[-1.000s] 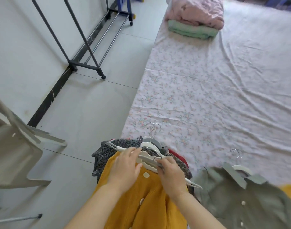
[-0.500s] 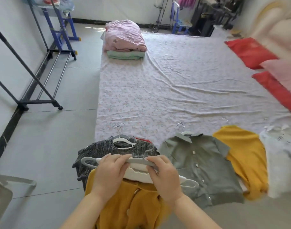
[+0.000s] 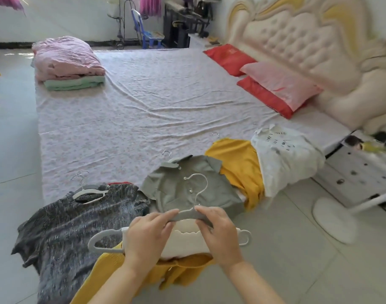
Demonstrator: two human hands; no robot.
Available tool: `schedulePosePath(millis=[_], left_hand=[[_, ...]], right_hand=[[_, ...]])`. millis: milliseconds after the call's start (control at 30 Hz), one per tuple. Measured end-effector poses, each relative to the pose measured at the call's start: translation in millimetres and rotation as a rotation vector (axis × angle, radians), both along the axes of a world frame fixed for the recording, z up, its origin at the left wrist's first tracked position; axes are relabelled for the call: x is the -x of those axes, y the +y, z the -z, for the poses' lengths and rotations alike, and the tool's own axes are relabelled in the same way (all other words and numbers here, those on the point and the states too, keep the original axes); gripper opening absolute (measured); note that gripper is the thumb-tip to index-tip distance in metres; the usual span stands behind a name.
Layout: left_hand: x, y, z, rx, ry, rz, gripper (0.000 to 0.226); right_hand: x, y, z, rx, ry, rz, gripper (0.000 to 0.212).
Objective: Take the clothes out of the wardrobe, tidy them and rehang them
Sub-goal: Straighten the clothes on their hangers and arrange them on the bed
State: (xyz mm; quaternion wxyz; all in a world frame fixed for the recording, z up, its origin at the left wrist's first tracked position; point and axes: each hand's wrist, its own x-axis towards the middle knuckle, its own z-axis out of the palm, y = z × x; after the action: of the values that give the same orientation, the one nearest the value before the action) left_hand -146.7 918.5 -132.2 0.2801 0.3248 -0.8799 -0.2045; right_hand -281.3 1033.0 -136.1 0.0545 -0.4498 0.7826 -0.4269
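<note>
Now left hand [image 3: 147, 235] and right hand [image 3: 218, 234] are pinching a hanger [image 3: 185, 215] by its top.
Hanger is being held at the bed's [image 3: 143, 117] near edge, yellow top [image 3: 181, 270] draping under it, just before the green shirt [image 3: 170, 189].

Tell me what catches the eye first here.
The left hand and right hand pinch a grey hanger at bottom centre, over a mustard cardigan. Four garments lie in a row along the near edge of the bed: grey sweater, green shirt, yellow top, white shirt.
</note>
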Motion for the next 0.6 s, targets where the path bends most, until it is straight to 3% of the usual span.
schedulePosePath(millis=[200, 600], left_hand=[[102.1, 88.2, -10.0, -0.063, 0.010, 0.046, 0.020], [304.7, 207.0, -0.7, -0.523, 0.142, -0.064, 0.029]], right_hand=[[95.9, 95.3, 3.2, 0.007, 0.004, 0.044, 0.036], [305.9, 205.3, -20.1, -0.100, 0.216, 0.062, 0.039]])
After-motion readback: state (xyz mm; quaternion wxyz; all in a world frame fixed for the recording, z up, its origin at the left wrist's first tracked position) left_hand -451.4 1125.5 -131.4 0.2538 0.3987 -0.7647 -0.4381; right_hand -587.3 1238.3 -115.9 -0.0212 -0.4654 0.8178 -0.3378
